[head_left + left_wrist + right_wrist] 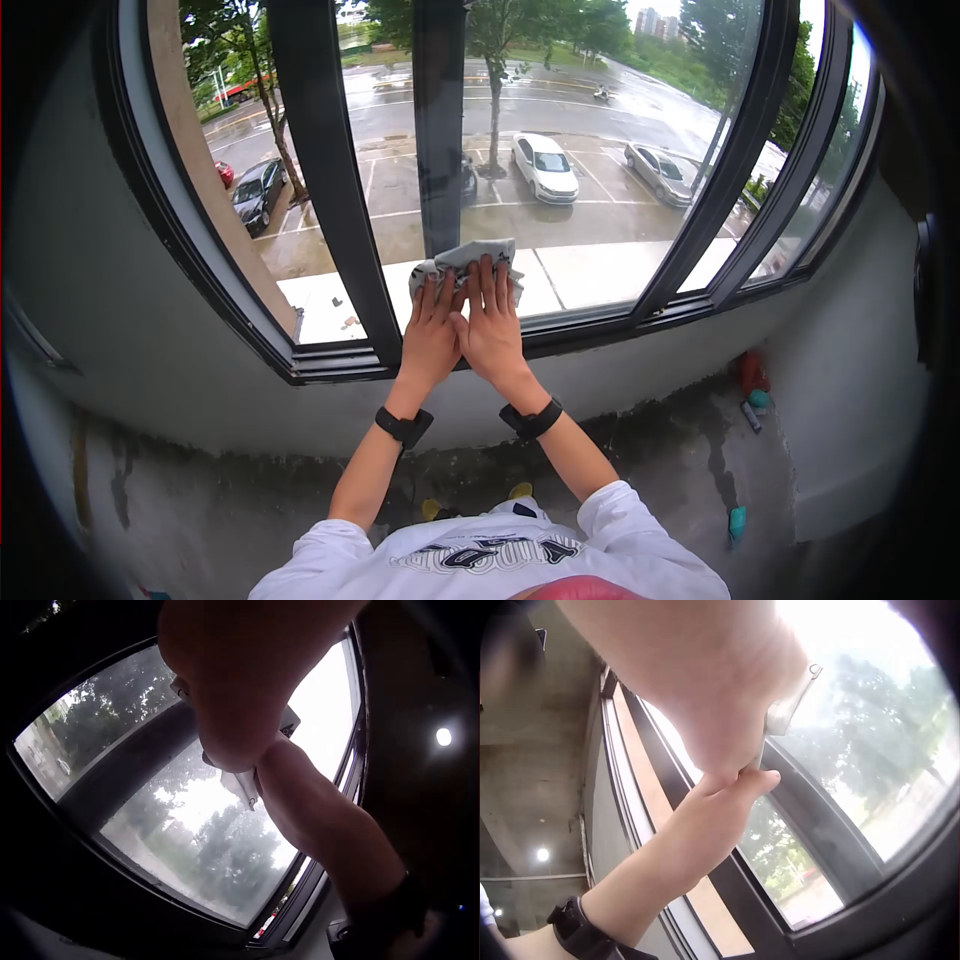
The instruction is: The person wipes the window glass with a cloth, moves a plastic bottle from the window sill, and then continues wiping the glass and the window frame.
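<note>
Against the window (441,170) above the grey wall (620,365), both flattened hands (430,335) (492,330) press a cloth (480,252).

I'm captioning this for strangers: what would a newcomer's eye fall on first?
The left hand and right hand lie side by side on a pale cloth at the dark-framed window, mid-picture in the head view. Outside, above and right of them, a white car is parked.

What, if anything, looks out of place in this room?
On the floor at right, a red object, a small cylinder and a separate teal item lie scattered; they look oddly left behind.
</note>
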